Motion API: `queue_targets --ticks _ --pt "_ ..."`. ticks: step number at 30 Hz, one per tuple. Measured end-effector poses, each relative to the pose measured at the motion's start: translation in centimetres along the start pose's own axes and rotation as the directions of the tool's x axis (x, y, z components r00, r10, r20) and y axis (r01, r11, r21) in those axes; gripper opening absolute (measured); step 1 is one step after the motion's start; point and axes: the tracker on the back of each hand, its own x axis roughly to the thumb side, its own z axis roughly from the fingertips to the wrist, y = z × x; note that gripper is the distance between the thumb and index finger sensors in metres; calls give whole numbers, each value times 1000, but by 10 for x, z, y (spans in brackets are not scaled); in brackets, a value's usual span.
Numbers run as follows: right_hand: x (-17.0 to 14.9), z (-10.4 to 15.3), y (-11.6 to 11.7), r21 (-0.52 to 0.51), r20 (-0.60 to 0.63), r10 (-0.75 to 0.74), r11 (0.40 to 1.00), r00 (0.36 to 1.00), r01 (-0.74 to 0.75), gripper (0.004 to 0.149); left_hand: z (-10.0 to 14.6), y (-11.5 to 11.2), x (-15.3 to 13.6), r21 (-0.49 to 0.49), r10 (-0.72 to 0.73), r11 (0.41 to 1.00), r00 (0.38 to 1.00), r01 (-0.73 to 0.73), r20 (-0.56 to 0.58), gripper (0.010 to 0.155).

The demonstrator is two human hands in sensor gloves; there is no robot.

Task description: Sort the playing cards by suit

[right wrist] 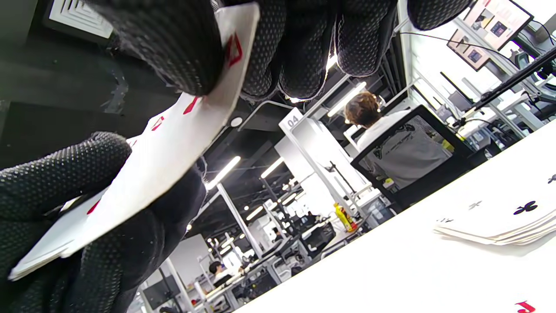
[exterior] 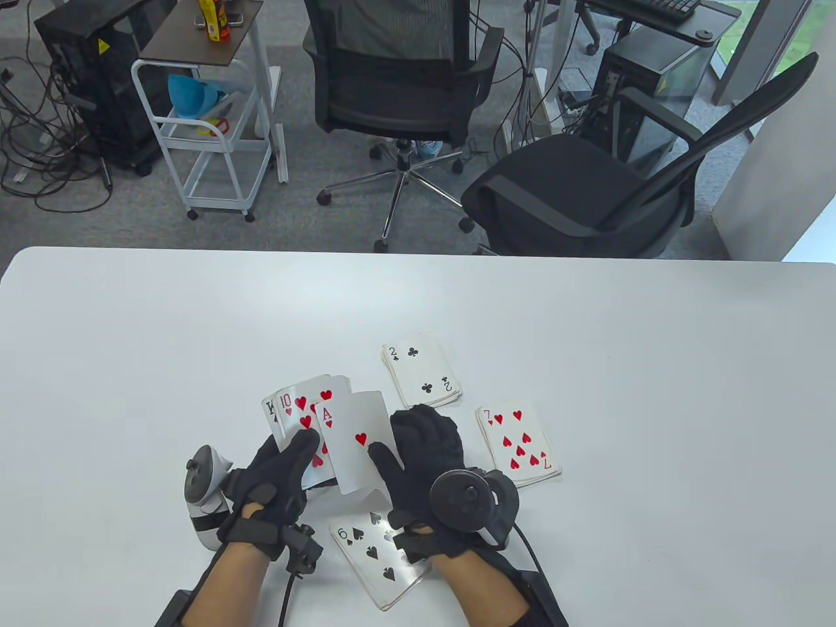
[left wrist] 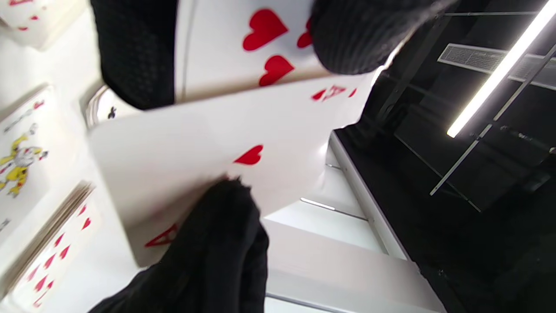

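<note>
- Our left hand (exterior: 277, 486) grips a small fan of cards (exterior: 302, 418) held above the table (exterior: 130, 366), thumb pressed over the faces; a ten of hearts (exterior: 297, 408) and the edge of a black king show.
- Our right hand (exterior: 424, 457) pinches the ace of hearts (exterior: 356, 441), thumb on its face, other fingers behind it. The ace overlaps the fan's right side.
- Three face-up piles lie on the table: clubs pile (exterior: 421, 369) with a two on top beyond the hands, hearts pile (exterior: 519, 447) with a seven on top just right of our right hand, spades pile (exterior: 375, 555) partly under our right wrist.
- Left wrist view also catches a joker card (left wrist: 19, 161) lying flat next to the hearts.
</note>
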Motion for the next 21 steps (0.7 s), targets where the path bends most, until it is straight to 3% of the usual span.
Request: queue_targets --ticks 5,14,18,21 --pt "-9 -6 -14 -15 -58 29 999 998 -30 38 2 6 6 44 18 999 999 -20 35 49" --pt "-78 -15 -94 -166 -361 106 970 926 -176 38 0 3 6 32 0 999 999 -2 36 49" --pt "-110 -11 -115 -73 -524 164 969 836 -235 37 0 0 3 23 -13 1000 1000 13 22 49" --pt "-134 -9 -114 108 -616 226 973 755 -204 37 -1 -3 0 18 -22 1000 1000 21 12 49"
